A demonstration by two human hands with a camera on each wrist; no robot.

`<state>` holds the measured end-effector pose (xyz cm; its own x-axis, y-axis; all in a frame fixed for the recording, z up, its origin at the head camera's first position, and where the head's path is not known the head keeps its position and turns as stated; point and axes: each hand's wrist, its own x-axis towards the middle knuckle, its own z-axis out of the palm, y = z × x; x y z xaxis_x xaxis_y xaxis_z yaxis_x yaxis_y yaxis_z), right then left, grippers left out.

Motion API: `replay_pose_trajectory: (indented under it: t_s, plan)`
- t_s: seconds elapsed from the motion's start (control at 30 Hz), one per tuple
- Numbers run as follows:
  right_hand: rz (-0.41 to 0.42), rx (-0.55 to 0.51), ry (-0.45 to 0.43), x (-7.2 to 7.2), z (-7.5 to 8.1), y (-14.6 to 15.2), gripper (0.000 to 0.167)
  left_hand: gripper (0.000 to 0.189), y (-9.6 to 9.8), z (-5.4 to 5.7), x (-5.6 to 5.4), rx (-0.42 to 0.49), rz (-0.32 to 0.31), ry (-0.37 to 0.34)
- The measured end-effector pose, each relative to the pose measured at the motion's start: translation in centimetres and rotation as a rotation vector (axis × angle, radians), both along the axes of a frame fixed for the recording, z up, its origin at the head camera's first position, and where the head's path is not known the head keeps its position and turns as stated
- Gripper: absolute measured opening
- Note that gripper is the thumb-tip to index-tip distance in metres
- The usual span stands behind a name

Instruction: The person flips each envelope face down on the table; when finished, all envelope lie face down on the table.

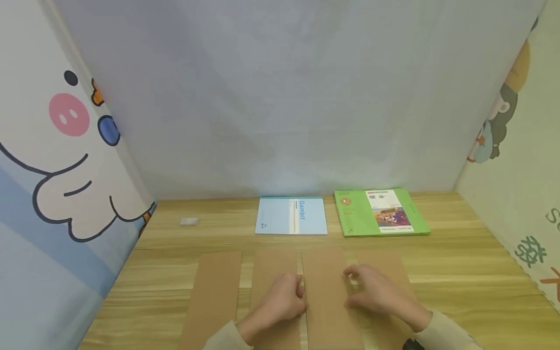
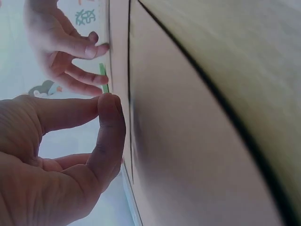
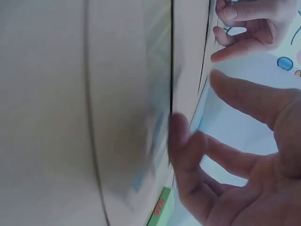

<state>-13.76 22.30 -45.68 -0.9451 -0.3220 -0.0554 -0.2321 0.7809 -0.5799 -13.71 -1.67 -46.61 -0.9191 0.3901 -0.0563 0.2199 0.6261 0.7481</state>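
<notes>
Several brown cardboard strips lie side by side on the table. My left hand (image 1: 282,301) is over the second strip (image 1: 273,267) from the left, its bent fingertips at the left edge of the third strip (image 1: 325,301). In the left wrist view its thumb and a finger (image 2: 110,127) come close together, with nothing seen held between them. Above the fourth strip (image 1: 385,265), my right hand (image 1: 376,291) has thumb and fingers spread apart near the third strip's right edge. In the right wrist view a fingertip (image 3: 178,129) appears against a strip's edge; contact is unclear.
The first cardboard strip (image 1: 214,296) lies at the left. Behind the strips are a light blue notebook (image 1: 275,216) and a green book or pad (image 1: 356,218) with a picture on its cover. A small whitish block (image 1: 189,221) sits at the table's back left. A pale cloth (image 1: 280,97) hangs behind.
</notes>
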Motion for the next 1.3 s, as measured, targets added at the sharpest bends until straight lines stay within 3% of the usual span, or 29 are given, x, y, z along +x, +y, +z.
replay_pose_trajectory:
  t_s: [0.17,0.23,0.4,0.6,0.87,0.93,1.03,1.3]
  plan:
    - [-0.056,-0.059,0.006,0.9,0.4,1.5,0.060,0.021,1.0,0.0,0.5,0.008,-0.040,0.043]
    - [-0.073,-0.054,-0.001,1.0,0.7,2.1,0.063,0.022,1.5,0.0,0.7,0.016,-0.039,0.029]
    - [-0.098,0.044,0.002,1.1,1.0,4.1,0.072,0.019,3.1,-0.1,1.1,0.042,-0.056,-0.014]
    - [-0.136,0.147,0.009,1.6,0.7,6.8,0.082,0.040,5.5,0.2,1.2,0.065,-0.093,0.018]
    - [-0.186,0.208,-0.060,1.9,0.3,9.1,0.092,0.034,8.7,1.0,1.0,-0.075,-0.124,0.008]
    - [-0.193,0.215,-0.081,1.9,0.3,9.5,0.091,0.037,9.3,1.0,0.8,-0.106,-0.139,0.018]
    - [-0.198,0.222,-0.097,1.7,0.4,9.8,0.085,0.028,9.9,1.0,0.5,-0.156,-0.156,0.045]
    - [-0.179,0.236,-0.076,1.6,0.6,9.6,0.077,0.023,11.1,1.0,-0.1,-0.297,-0.184,0.101]
